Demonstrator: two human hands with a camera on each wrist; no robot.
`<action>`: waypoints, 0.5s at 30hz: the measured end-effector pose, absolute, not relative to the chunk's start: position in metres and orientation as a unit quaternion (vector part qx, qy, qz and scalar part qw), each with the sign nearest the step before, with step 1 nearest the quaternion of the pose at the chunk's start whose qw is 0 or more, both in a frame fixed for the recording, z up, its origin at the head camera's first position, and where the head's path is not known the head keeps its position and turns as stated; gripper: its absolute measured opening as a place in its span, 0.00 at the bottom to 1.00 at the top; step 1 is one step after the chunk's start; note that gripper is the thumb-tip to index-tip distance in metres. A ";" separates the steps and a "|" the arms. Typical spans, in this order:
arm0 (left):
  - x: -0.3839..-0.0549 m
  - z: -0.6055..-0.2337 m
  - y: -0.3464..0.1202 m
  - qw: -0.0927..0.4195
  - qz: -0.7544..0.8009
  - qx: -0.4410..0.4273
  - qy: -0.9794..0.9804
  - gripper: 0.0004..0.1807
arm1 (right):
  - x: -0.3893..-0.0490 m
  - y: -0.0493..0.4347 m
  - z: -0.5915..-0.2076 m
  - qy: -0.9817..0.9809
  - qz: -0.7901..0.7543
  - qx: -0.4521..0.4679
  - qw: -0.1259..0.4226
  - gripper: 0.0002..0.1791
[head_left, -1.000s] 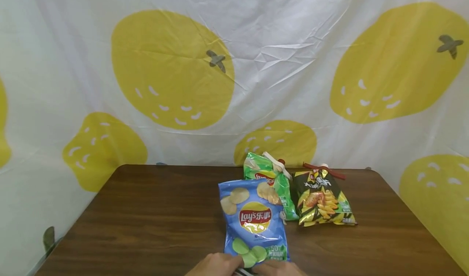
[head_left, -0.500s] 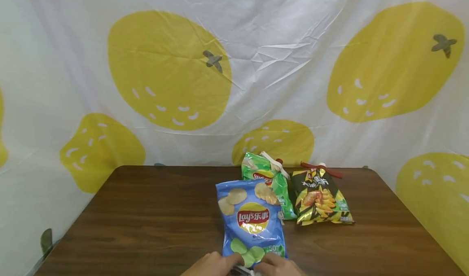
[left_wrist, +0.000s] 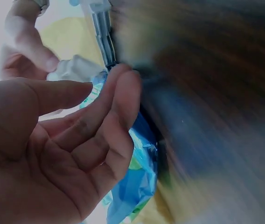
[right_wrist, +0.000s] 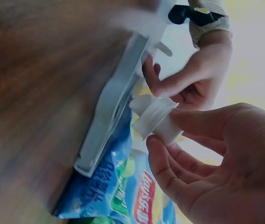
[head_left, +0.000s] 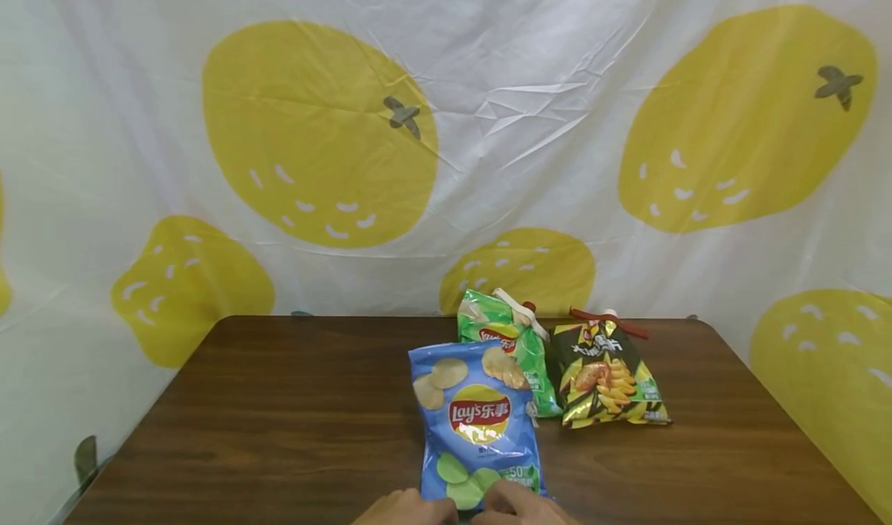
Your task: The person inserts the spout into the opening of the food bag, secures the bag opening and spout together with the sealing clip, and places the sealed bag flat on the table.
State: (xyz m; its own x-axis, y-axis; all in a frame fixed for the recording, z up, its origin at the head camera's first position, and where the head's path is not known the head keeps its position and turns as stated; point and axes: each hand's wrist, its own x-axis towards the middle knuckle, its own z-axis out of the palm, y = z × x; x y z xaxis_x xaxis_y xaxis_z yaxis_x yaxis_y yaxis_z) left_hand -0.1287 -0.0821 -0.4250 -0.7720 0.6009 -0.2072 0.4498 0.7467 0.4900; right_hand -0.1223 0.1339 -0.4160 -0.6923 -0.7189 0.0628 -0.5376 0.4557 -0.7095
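Observation:
A blue Lay's chip bag (head_left: 481,378) lies on the table with its bottom end toward me. A pale grey bag clip (right_wrist: 107,112) runs along that near end. My right hand (right_wrist: 244,154) pinches a white ridged screw cap (right_wrist: 167,130) between thumb and fingers, close beside the middle of the clip. My left hand (left_wrist: 67,135) has its fingers bent, the fingertips at the clip's other end, which they hide. In the head view both hands meet at the bottom edge, and the clip is out of sight.
Behind the blue bag lies a green Lay's bag (head_left: 540,370) with a white clip (head_left: 519,312). To its right is a black and yellow chip bag (head_left: 606,378) with a red clip (head_left: 627,327). The brown table (head_left: 293,416) ends at a lemon-print cloth (head_left: 530,161).
Both hands have moved slightly at the near end of the bag, and the clip between them has dropped from the head view. The whole head view has shifted a little.

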 end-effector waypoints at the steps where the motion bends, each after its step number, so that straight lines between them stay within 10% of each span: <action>1: -0.128 -0.425 -0.082 0.172 0.208 0.289 0.919 0.06 | -0.123 0.135 -0.414 0.843 -0.352 -0.393 0.103 0.07; 15: -0.154 -0.389 -0.097 0.009 0.286 0.366 0.885 0.10 | -0.147 0.169 -0.358 0.865 -0.281 -0.382 -0.166 0.16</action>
State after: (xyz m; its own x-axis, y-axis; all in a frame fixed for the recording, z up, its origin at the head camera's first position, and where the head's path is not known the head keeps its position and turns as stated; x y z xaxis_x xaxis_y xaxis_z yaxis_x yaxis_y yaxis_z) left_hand -0.1536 -0.0968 -0.3892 -0.7317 0.6534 0.1941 0.6435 0.5682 0.5129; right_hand -0.1465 0.1692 -0.3582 -0.6529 -0.5676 0.5015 -0.7540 0.5498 -0.3594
